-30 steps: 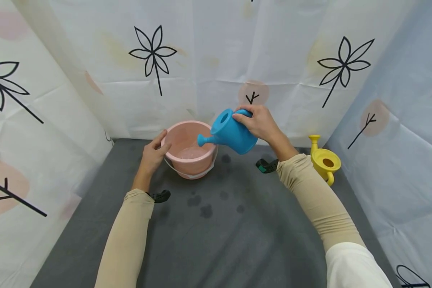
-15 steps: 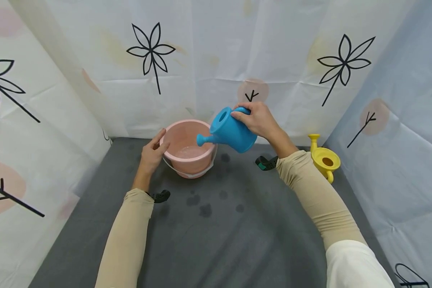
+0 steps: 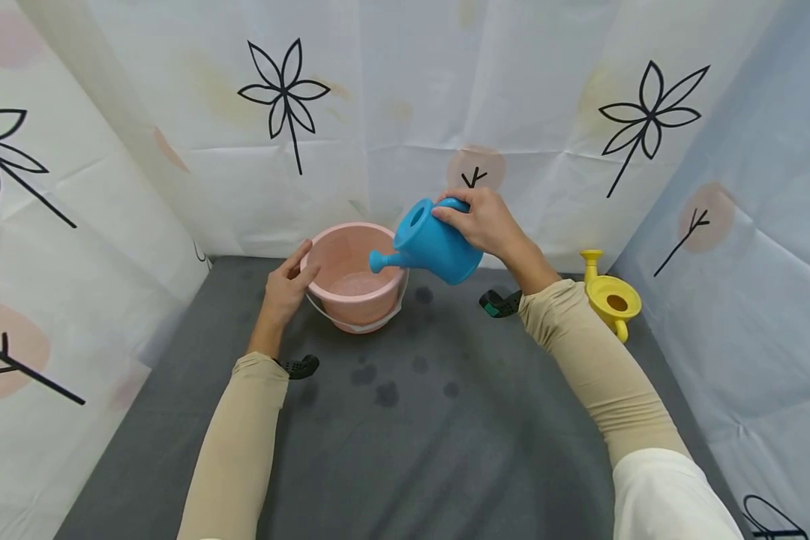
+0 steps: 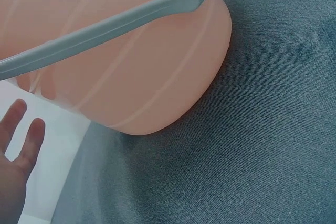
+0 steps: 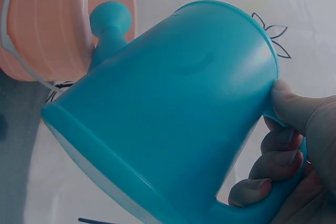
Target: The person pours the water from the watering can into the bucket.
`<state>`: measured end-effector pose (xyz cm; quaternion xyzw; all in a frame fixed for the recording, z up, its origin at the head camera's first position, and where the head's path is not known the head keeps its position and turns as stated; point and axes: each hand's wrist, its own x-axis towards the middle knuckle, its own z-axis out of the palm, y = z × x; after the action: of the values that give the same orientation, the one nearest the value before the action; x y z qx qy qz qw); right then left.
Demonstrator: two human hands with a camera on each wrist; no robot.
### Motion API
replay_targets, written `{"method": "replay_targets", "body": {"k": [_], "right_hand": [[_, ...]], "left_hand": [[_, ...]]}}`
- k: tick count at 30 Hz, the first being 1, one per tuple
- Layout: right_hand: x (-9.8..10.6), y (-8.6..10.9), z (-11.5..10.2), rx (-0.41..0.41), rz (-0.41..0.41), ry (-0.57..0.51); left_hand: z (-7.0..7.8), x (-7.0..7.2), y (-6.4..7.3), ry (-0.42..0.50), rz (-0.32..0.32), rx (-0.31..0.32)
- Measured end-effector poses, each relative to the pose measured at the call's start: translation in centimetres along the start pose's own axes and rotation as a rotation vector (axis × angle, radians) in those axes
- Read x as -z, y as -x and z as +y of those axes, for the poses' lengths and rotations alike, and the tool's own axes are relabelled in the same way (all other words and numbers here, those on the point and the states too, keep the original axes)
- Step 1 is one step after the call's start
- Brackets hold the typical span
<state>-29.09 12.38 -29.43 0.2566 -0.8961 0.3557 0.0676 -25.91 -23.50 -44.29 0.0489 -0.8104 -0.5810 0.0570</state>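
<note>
My right hand point(image 3: 484, 222) grips the handle of a blue toy watering can point(image 3: 437, 244). In the right wrist view, fingers curl through the handle loop and the thumb presses near its upper end. The can tilts left, its spout reaching over the mouth of a pink bucket point(image 3: 355, 301). My left hand point(image 3: 285, 291) rests at the bucket's left rim, thumb and fingers spread and touching the edge. Two of its fingers show straight beside the bucket in the left wrist view. Something clear and shiny lies at the bucket's bottom.
A yellow toy watering can point(image 3: 613, 296) stands at the right, beyond my right forearm. The bucket's white handle point(image 4: 105, 32) hangs down its front. Dark wet spots point(image 3: 387, 395) mark the grey cloth point(image 3: 405, 465). White patterned curtains point(image 3: 405, 97) enclose the back and sides.
Both hands, the blue watering can and the bucket keep nearly the same places. The whole view has shifted slightly.
</note>
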Motion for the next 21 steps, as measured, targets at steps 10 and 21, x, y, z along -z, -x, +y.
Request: {"method": "replay_targets", "body": {"k": [10,21], "right_hand": [[0.2,-0.1,-0.3,0.017,-0.005,0.024],[0.3,-0.4,-0.3,0.014,-0.027,0.044]], "left_hand": [[-1.5,-0.3,-0.8,-0.005,0.037,-0.046],[-1.5,-0.1,-0.6,-0.01,0.029,-0.057]]}}
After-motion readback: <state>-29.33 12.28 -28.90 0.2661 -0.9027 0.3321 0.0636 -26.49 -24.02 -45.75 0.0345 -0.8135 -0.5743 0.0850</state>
